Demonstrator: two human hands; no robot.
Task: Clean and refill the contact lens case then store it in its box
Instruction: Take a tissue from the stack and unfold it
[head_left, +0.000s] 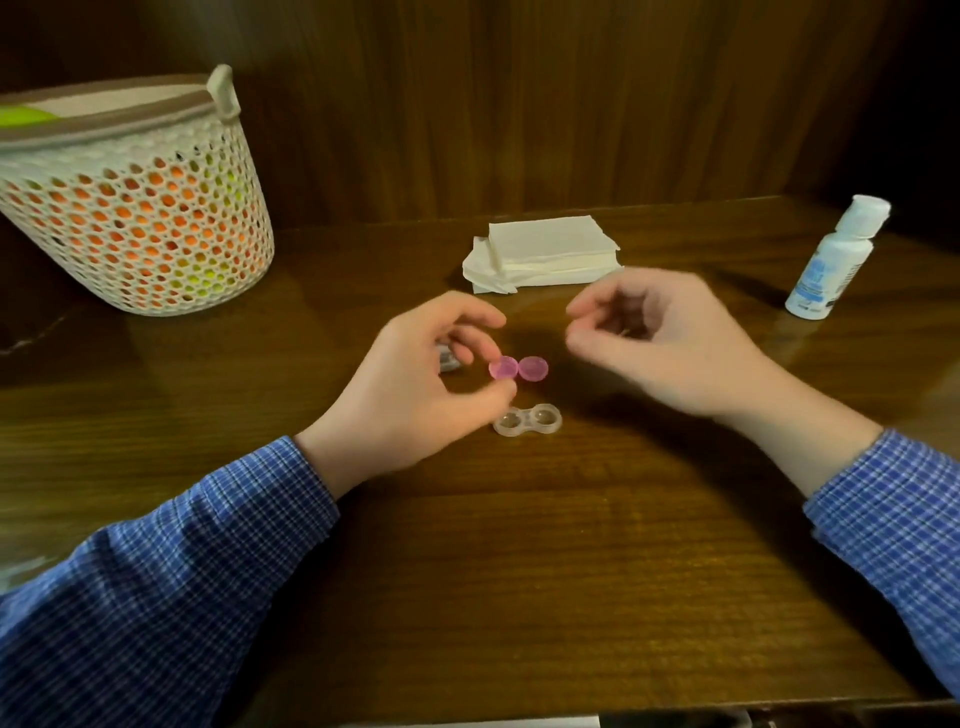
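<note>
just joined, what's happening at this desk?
A person is working on a contact lens case, which lies open on the wooden table. The left hand pinches one pink cap; the second pink cap sits right beside it. The right hand hovers, blurred, apparently holding nothing. Tissues and the solution bottle stand untouched.

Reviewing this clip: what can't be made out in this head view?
- Grey object behind the left hand: mostly hidden by the fingers, identity unclear.
- Right hand: motion-blurred; whether it holds anything is unclear.
- Bottle label: too small and blurred to read.
- Lens case wells: too small to tell if wet.
- Basket: cut off at the left edge.
</note>
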